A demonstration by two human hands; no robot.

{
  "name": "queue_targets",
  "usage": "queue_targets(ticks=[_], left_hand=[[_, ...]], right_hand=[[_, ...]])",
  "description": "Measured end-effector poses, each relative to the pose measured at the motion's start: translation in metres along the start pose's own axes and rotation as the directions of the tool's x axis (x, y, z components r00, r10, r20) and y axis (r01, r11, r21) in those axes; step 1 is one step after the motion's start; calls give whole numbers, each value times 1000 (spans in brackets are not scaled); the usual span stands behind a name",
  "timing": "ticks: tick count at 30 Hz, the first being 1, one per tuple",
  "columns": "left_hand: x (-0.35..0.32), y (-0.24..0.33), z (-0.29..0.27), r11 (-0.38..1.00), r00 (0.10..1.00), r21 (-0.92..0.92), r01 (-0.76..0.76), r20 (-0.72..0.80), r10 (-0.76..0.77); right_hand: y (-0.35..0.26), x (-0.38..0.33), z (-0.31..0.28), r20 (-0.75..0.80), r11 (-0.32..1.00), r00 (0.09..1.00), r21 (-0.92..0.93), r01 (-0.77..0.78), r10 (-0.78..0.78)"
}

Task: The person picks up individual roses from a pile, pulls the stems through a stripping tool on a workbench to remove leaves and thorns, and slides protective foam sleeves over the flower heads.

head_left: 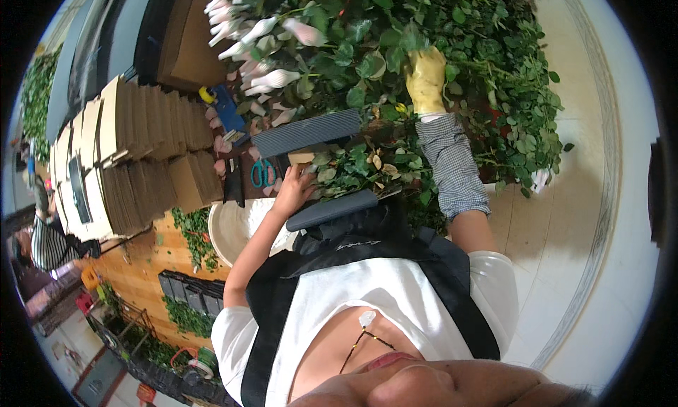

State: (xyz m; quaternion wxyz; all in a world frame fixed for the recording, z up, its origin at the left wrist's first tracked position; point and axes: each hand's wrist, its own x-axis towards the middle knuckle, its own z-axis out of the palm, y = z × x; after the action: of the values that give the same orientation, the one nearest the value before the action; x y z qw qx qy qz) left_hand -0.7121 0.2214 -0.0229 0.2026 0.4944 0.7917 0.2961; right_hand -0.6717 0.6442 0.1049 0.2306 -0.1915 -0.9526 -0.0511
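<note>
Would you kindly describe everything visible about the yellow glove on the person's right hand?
The yellow rubber-looking glove covers the whole right hand up to the wrist, where a checked grey fabric sleeve cover begins. It looks matte and slightly creased. The arm is stretched forward, and the gloved fingers reach into the pile of green leafy stems, with leaves hiding the fingertips. Whether it grips a stem cannot be told.

Right hand (426, 80) in yellow glove among rose stems (487, 61); bare left hand (295, 188) on leafy bunch (353, 163); teal scissors (263, 172) beside stacked cardboard (152, 160).
</note>
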Motion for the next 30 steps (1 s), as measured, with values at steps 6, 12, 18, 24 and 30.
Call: queue_targets(ticks=[6,12,18,24,30], left_hand=[[7,11,1,1000,995,7,14,-94,-14],[5,9,2,998,999,69,-2,-51,5],[4,-8,20,993,997,100,59,-57,-54],[3,12,1,962,997,269,52,-66,-35],[8,14,-6,937,997,347,-22,-60,45]], right_hand=[[-4,-32,20,-71,971,996,237,-36,55],[-16,-3,-75,-332,882,933,386,269,-140],[-25,-48,-133,200,802,919,573,171,-339],[-12,-205,15,684,950,724,158,-269,91],[-41,-178,9,428,997,901,68,43,-68]])
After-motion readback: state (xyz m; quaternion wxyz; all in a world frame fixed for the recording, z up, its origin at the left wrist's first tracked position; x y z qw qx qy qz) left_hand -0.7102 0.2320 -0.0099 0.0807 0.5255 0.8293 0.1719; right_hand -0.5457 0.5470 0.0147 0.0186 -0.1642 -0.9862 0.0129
